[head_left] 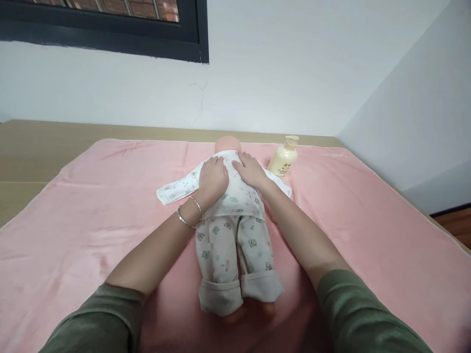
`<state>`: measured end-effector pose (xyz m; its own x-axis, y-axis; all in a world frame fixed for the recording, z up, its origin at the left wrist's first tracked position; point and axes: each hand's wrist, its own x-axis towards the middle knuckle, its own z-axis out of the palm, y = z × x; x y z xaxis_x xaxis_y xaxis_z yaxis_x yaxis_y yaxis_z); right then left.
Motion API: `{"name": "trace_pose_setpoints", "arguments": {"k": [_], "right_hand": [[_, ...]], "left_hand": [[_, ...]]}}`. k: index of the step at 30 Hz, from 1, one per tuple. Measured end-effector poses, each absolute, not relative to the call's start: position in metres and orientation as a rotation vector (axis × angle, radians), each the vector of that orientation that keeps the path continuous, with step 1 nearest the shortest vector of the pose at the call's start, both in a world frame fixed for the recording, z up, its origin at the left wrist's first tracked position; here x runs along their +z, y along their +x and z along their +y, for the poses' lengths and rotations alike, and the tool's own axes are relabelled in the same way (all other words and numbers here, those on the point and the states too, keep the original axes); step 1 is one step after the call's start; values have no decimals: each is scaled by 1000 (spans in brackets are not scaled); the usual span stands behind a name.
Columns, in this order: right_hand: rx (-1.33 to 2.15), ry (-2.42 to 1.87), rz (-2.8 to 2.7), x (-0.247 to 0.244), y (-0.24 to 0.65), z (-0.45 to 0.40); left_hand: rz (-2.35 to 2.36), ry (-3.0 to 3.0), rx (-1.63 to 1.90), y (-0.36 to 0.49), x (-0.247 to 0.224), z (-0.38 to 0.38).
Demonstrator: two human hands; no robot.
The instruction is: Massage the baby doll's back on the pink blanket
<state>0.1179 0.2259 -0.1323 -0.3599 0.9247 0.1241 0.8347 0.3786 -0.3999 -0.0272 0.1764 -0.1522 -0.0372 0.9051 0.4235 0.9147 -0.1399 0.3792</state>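
A baby doll [235,201] lies on a pink cloth [128,220], its bald head at the far end and its feet towards me. It wears a white printed top and matching trousers with turned-up cuffs. My left hand [214,177] rests on the left side of the top near the shoulder, its fingers close together and partly curled. On the right side of the top, my right hand [250,170] lies with its fingers spread a little. Neither hand visibly lifts the cloth. The doll's face is hidden.
A pale yellow pump bottle [283,158] stands on the pink cloth, just right of the doll's shoulder. The wooden surface [33,147] shows beyond the cloth. A white wall [257,88] with a dark window frame [195,39] rises behind it.
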Motion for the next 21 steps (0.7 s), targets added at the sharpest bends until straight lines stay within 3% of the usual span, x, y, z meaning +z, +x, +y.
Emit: {"name": "trace_pose_setpoints", "arguments": {"k": [11, 17, 21], "right_hand": [[-5, -1729, -2443, -112, 86, 163], [289, -1606, -2430, -115, 107, 196], [302, -1556, -2370, -118, 117, 217]], "left_hand": [[-2177, -2211, -949, -41, -150, 193], [-2034, -2276, -656, -27, -138, 174], [-1897, -2367, -603, -19, -137, 165]]}}
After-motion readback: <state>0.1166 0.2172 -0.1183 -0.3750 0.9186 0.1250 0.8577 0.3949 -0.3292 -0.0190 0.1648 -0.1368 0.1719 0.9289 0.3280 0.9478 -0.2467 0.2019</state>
